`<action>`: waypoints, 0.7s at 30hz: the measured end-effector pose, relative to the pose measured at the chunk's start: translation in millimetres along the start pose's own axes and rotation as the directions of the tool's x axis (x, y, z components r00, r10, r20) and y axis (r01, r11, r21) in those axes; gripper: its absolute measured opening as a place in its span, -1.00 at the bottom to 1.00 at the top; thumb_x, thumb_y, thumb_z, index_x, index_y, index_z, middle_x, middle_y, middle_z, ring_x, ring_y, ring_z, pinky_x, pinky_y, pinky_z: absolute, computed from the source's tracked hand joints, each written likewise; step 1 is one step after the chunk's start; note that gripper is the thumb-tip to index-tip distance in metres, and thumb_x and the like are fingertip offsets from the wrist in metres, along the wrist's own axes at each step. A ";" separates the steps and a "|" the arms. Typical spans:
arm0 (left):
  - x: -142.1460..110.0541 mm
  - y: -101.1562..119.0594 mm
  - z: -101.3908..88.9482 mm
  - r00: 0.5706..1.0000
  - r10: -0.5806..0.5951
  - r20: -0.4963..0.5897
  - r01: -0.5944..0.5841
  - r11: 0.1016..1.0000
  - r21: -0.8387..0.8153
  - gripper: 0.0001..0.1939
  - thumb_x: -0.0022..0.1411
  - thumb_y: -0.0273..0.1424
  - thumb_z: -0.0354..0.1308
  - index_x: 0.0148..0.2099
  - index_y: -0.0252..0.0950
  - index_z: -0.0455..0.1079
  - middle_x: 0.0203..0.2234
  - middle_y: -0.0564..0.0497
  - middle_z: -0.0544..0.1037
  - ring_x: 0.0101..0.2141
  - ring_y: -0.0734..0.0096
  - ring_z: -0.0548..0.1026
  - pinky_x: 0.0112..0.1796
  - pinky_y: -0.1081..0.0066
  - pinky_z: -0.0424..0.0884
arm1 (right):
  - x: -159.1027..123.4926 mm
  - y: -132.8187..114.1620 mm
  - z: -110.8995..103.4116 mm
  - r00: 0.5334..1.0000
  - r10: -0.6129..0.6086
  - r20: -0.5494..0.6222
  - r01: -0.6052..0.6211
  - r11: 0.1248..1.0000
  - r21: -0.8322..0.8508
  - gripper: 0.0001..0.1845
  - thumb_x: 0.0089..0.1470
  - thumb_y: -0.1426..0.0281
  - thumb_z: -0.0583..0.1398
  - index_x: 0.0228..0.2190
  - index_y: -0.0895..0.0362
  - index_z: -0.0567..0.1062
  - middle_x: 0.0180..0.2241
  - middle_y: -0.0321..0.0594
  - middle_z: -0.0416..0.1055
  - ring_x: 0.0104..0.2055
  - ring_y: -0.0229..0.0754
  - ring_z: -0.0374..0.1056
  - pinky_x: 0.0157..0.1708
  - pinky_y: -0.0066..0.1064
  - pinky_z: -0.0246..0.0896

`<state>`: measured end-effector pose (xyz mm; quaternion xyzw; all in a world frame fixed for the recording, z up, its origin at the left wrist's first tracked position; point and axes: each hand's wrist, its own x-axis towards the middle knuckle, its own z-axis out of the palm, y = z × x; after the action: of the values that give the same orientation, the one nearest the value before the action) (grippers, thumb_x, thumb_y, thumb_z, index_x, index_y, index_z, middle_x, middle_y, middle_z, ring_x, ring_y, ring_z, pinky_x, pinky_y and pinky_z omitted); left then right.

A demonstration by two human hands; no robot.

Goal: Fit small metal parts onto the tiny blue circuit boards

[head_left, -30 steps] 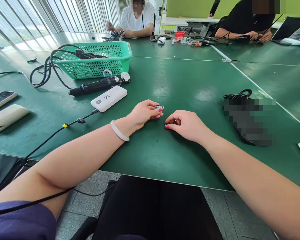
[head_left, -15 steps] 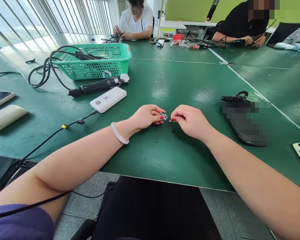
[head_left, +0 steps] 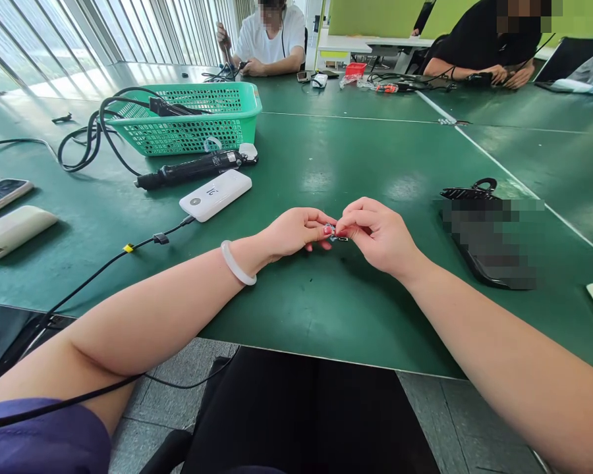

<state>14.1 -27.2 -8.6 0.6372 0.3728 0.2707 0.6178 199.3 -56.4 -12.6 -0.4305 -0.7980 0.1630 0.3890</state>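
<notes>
My left hand [head_left: 294, 232], with a pale bangle at its wrist, pinches a small, shiny silver piece [head_left: 331, 230] between thumb and fingers, just above the green table. Meeting it from the right, my right hand [head_left: 383, 236] has thumb and forefinger pressed together at the same spot. A tiny, dark-edged piece [head_left: 343, 239] shows under the right fingertips. Both pieces are too small to name, and the fingers partly cover them. Whether the two pieces are joined or only touching, I cannot tell.
Left of my hands lie a white power bank [head_left: 216, 195] with a black cable, a black cylindrical tool [head_left: 190, 169] and a green basket [head_left: 254, 122]. At right is a black flat case [head_left: 467, 240], partly blurred. Two people sit across the table [head_left: 326, 151].
My right hand has moved left, closing the gap, so its fingertips now meet the silver piece in my left hand. Across the table, the white-shirted person has raised one hand.
</notes>
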 end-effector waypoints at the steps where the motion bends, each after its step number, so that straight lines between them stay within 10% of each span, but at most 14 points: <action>1: 0.1 0.1 -0.3 1.000 -0.005 0.003 0.005 1.000 -0.010 -0.85 0.13 -0.43 0.19 -0.23 -0.38 0.41 -0.41 -0.06 0.57 -0.40 0.49 0.51 -0.51 0.53 0.23 | 0.0 -0.2 -0.2 1.000 -0.006 -0.007 0.006 1.000 -0.010 -0.80 0.08 0.43 0.10 -0.47 0.03 0.51 -0.36 -0.26 0.35 -0.37 -0.26 0.27 -0.37 -0.36 0.19; 10: 1.7 0.0 -1.9 0.997 -0.074 -0.028 0.071 0.992 -0.109 -0.88 0.16 -0.45 0.17 -0.25 -0.40 0.39 -0.39 -0.06 0.55 -0.43 0.54 0.49 -0.52 0.53 0.19 | 1.0 0.3 -6.0 0.997 0.069 -0.040 -0.071 0.996 -0.047 -0.83 0.09 0.39 0.10 -0.43 0.07 0.51 -0.41 -0.26 0.40 -0.41 -0.26 0.24 -0.41 -0.38 0.13; 21: 2.5 -2.2 -2.4 0.978 -0.121 -0.171 0.088 0.977 -0.193 -0.84 0.10 -0.52 0.23 -0.26 -0.40 0.32 -0.45 -0.03 0.53 -0.41 0.53 0.49 -0.38 0.46 0.30 | 3.2 18.0 -1.9 0.940 0.284 0.190 -0.205 0.913 -0.352 -0.87 0.00 0.41 0.15 -0.51 0.10 0.49 -0.42 -0.26 0.38 -0.42 -0.24 0.23 -0.42 -0.37 0.10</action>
<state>13.3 -23.8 -10.9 0.5295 0.4340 0.3279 0.6509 209.9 -43.5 -20.6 -0.5634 -0.7940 0.1260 0.1906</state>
